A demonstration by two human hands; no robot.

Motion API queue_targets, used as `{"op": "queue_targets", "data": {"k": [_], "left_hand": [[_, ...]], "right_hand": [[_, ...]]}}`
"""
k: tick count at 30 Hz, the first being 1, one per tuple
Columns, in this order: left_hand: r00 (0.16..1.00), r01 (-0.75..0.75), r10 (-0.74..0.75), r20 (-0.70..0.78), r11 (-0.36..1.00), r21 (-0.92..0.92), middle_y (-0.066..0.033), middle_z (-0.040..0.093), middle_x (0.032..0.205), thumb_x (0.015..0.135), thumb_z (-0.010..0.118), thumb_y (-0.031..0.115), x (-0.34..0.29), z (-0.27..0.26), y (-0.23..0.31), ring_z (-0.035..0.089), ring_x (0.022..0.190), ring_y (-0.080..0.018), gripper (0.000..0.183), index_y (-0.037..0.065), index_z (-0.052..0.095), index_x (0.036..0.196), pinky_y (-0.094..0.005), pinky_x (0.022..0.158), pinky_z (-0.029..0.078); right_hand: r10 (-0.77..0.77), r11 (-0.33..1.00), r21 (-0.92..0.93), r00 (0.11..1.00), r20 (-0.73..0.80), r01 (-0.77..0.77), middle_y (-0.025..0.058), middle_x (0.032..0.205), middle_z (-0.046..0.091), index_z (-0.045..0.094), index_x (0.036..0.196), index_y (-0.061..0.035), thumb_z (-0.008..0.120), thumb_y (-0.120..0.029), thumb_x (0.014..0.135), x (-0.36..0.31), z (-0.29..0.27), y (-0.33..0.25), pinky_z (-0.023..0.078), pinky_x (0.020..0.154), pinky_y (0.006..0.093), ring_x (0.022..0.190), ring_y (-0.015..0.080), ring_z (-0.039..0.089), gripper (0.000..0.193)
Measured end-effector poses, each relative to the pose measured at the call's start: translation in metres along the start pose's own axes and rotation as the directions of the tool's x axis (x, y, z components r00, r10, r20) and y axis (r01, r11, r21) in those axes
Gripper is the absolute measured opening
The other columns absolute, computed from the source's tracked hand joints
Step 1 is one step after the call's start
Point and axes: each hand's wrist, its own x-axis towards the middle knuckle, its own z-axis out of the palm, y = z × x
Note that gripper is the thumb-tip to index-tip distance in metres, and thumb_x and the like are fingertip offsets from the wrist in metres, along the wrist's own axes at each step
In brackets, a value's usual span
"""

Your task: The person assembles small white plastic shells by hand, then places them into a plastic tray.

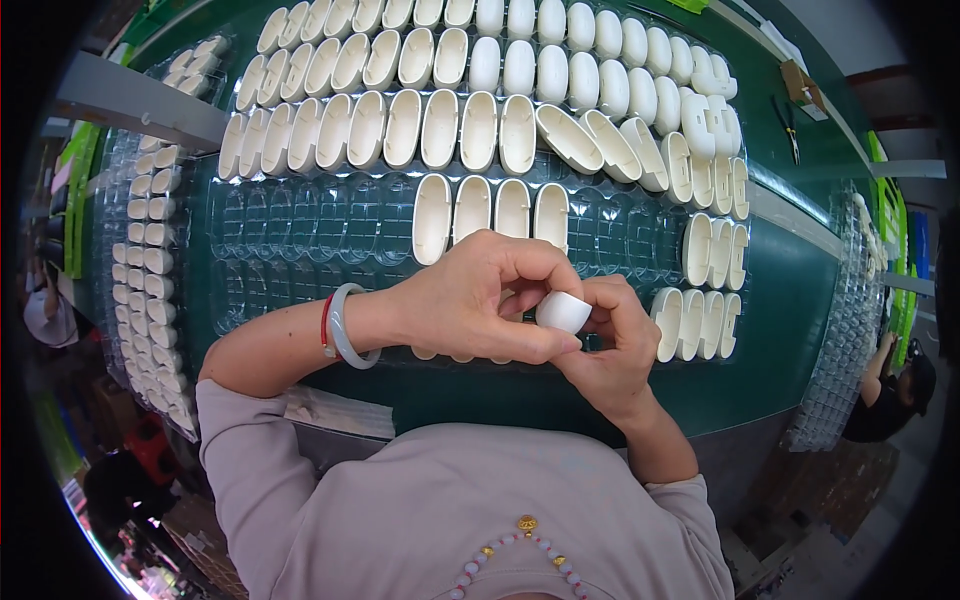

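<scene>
Head view, looking down: nearest is a person's pale mauve-grey cloth top (460,490), with a necklace of pale round beads and gold pieces (485,550) hanging over it. Just beyond, the hands meet above a dark green tabletop (770,300). Between them is a small white, rounded plastic shell (563,313), seen partly end-on and tilted.

The left hand (480,300) grasps it from the left, index finger bent over its upper edge, thumb along its lower edge. The right hand (615,345) grasps it from the right, fingers curled against that side; its thumb is below, near the left thumb. The shell's right end is partly hidden by fingers. A pale, glossy round bangle (347,325) and a thin red cord bracelet (326,325) circle the left wrist.

Under and beyond the hands lie clear moulded plastic trays (300,225). Four cream, oblong, hollow plastic casings (472,210) stand in a row just past the left hand. Farther off, three fuller rows curve across, some casings hollow side up, others rounded side up. At far right lie dark-handled pliers (790,138) near a small brown box (803,90).
</scene>
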Motion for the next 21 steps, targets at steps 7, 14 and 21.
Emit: {"op": "queue_targets", "data": {"k": [7,14,21], "left_hand": [[0.986,-0.157,0.167,-0.025,0.961,0.229,-0.0016,0.058,0.077,0.07,0.076,0.011,0.001,0.003,-0.001,0.05,0.069,-0.0096,0.022,0.005,0.064,0.087,-0.0227,0.059,0.038],[0.957,-0.208,0.26,-0.129,0.925,0.319,-0.0003,0.055,0.069,0.068,0.08,0.017,0.0,0.005,0.003,0.043,0.053,-0.006,0.026,0.004,0.065,0.085,-0.0213,0.048,0.034],[0.951,-0.201,0.254,-0.178,0.943,0.266,0.0008,0.055,0.068,0.07,0.08,0.02,0.001,0.008,0.001,0.043,0.053,-0.0059,0.028,0.004,0.066,0.088,-0.0215,0.048,0.035]], "right_hand": [[0.035,0.998,0.049,0.999,0.032,-0.037,0.0083,0.092,0.057,0.055,0.097,-0.0005,0.078,-0.005,0.068,0.001,-0.003,0.001,0.052,0.057,0.022,0.071,0.0121,0.062,0.037],[0.263,0.833,0.427,0.931,0.255,-0.352,0.0096,0.104,0.057,0.045,0.115,0.0002,0.059,0.001,0.08,0.009,-0.009,-0.012,0.05,0.073,0.0256,0.086,0.0145,0.061,0.039],[0.337,0.831,0.346,0.889,0.309,-0.435,0.0151,0.1,0.061,0.04,0.127,0.0034,0.035,-0.021,0.091,0.009,-0.019,-0.013,0.047,0.073,0.029,0.083,0.0182,0.061,0.044]]}}
